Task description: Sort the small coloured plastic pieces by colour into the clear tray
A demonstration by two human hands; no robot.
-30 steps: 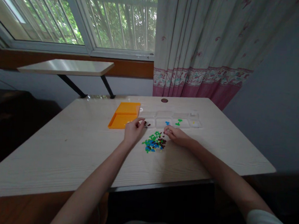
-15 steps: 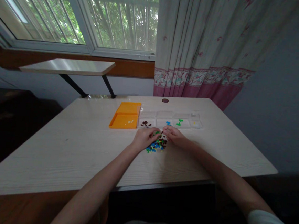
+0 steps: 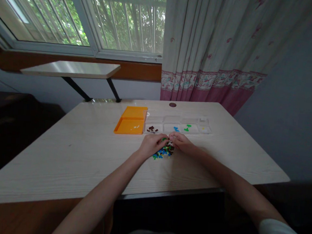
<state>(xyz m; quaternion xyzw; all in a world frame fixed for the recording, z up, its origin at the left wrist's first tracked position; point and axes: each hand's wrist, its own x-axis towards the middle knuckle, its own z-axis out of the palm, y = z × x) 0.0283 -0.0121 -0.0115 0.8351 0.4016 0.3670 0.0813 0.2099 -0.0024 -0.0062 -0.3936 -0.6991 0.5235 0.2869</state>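
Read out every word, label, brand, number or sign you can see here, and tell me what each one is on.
No readable text anywhere.
Orange case, clear tray, small pieces: no legible lettering at this size.
Curtain: a printed pattern, no words that I can make out.
Window frame: small dark marks, too small to tell whether they are lettering.

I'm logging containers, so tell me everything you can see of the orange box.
The orange box is shallow and looks like plastic, with two sections, one behind the other. It lies open on the pale table, with small pale pieces in its nearer section. Its right side adjoins the clear tray; whether they are joined is unclear. Neither the left hand nor the right hand touches it.
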